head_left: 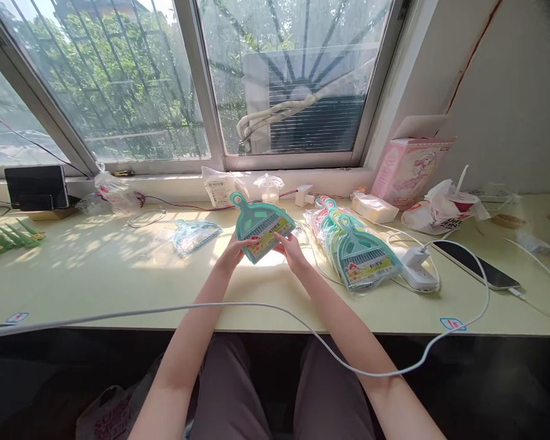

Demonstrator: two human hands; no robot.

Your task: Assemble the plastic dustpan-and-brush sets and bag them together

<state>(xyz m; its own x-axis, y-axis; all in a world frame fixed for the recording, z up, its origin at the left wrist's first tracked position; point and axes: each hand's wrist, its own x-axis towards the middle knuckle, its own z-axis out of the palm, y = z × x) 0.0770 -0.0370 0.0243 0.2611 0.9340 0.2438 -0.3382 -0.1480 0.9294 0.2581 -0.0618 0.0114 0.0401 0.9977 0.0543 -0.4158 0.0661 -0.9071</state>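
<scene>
Between both hands, a little above the table, I hold a teal mini dustpan set (259, 223) with a dark-bristled brush and a printed label on its front. My left hand (236, 251) grips its lower left edge, thumb across the label. On the lower right side my right hand (289, 247) pinches the edge, its thumb also on the front. To the right lies an overlapping pile of similar dustpan sets (364, 256), mostly teal with some pink, in clear wrapping. Another wrapped dustpan set (195, 237) lies flat to the left.
A white cable (252, 304) loops across in front of my forearms. Right of the pile are a power strip (419, 276), a phone (476, 264), a pink box (412, 171) and a crumpled bag (433, 211). A tablet (36, 188) stands far left. Windows rise behind the table (96, 281).
</scene>
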